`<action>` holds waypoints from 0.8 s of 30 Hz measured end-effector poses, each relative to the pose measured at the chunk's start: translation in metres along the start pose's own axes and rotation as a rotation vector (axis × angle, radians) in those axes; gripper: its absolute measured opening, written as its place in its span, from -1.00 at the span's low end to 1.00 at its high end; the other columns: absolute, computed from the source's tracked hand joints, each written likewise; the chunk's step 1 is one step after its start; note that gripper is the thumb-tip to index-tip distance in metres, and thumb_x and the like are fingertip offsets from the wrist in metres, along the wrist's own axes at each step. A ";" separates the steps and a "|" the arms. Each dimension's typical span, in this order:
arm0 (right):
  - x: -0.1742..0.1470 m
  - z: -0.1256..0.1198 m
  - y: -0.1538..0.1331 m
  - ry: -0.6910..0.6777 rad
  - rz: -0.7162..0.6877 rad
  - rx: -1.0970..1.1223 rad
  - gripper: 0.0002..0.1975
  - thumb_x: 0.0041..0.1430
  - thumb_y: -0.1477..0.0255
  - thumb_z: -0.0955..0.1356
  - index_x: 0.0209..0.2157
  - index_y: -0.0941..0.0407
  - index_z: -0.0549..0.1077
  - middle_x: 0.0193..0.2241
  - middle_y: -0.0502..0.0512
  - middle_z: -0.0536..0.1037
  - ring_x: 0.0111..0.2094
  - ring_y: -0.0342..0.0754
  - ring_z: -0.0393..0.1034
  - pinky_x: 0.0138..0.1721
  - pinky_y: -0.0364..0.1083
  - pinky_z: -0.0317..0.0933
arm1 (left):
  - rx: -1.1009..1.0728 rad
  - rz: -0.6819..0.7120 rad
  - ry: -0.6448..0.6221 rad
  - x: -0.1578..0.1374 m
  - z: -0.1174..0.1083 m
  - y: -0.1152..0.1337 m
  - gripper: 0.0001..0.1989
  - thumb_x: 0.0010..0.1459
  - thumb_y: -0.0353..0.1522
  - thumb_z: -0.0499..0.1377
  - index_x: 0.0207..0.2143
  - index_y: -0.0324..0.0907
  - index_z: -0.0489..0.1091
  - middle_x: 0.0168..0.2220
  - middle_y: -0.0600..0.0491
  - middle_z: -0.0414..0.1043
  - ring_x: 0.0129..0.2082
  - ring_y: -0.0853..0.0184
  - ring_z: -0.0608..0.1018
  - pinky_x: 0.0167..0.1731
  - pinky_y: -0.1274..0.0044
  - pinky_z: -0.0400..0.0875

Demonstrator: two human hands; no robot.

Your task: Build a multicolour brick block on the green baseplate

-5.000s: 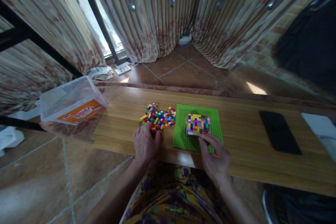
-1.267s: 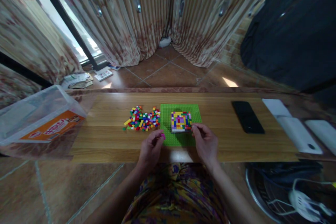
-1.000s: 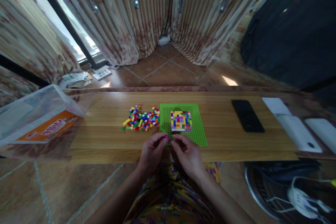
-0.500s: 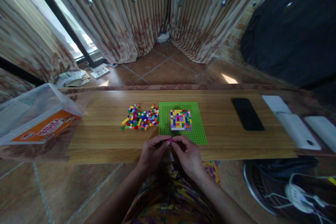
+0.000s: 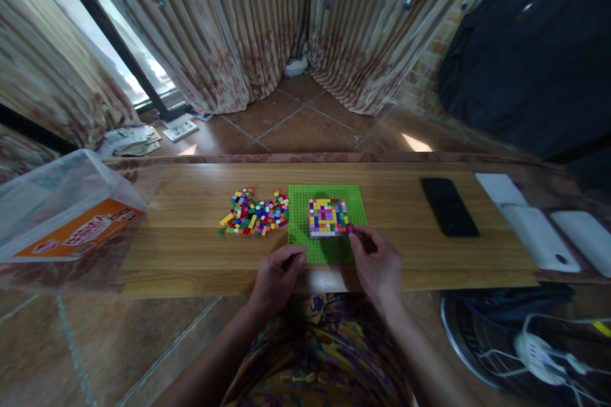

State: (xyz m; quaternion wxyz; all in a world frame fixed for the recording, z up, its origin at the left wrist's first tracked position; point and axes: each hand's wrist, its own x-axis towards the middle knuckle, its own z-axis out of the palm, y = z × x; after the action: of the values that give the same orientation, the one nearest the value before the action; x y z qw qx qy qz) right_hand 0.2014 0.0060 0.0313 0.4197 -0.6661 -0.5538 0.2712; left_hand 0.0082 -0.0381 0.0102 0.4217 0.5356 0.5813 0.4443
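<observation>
A multicoloured square block of toy bricks (image 5: 327,215) stands on the green studded baseplate (image 5: 298,203). Between the thumb and forefinger of my right hand (image 5: 379,264) is a small magenta brick (image 5: 351,229), held close to the block's near right corner; whether they touch I cannot tell. My left hand (image 5: 279,272) rests by the baseplate's near left edge, thumb and forefinger drawn together, with no brick showing in them. Left of the baseplate lies a heap of loose coloured bricks (image 5: 258,213).
A clear plastic box with an orange label (image 5: 81,229) is on the left of the wooden table (image 5: 191,267). To the right lie a black phone (image 5: 449,206) and white flat objects (image 5: 541,238). A stool with white cables (image 5: 539,350) stands at lower right.
My hands have come apart. The right one has moved right and forward with the magenta brick to the block's near right corner, while the left has stayed almost in place.
</observation>
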 end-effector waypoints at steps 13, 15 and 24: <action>0.007 0.004 0.001 -0.063 -0.064 0.035 -0.67 0.12 0.16 0.38 -0.24 0.13 0.57 -0.33 0.14 0.59 -0.37 -0.04 0.44 -0.30 -0.06 0.34 | 0.049 0.030 0.007 0.001 -0.001 0.002 -0.84 0.18 -0.37 0.15 -0.27 -0.17 0.54 -0.41 0.08 0.52 -0.47 0.42 0.49 -0.44 0.63 0.39; 0.007 0.004 0.003 -0.065 -0.049 0.050 -0.67 0.11 0.16 0.39 -0.24 0.13 0.57 -0.33 0.13 0.59 -0.36 -0.04 0.45 -0.29 -0.06 0.34 | 0.053 0.035 0.006 0.001 0.000 0.001 -0.84 0.18 -0.37 0.14 -0.27 -0.17 0.53 -0.40 0.07 0.53 -0.45 0.41 0.51 -0.43 0.62 0.40; 0.006 0.005 0.009 -0.047 -0.169 0.004 -0.69 0.17 0.18 0.36 -0.22 0.11 0.59 -0.31 0.14 0.61 -0.32 -0.03 0.47 -0.26 -0.04 0.35 | 0.080 0.042 0.009 0.000 -0.001 0.002 -0.84 0.19 -0.37 0.14 -0.27 -0.17 0.53 -0.38 0.06 0.54 -0.42 0.40 0.52 -0.38 0.61 0.41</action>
State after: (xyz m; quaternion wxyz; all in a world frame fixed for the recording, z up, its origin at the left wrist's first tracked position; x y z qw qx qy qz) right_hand 0.2031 0.0128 0.0216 0.4293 -0.6095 -0.6171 0.2518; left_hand 0.0079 -0.0379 0.0121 0.3877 0.5620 0.5892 0.4320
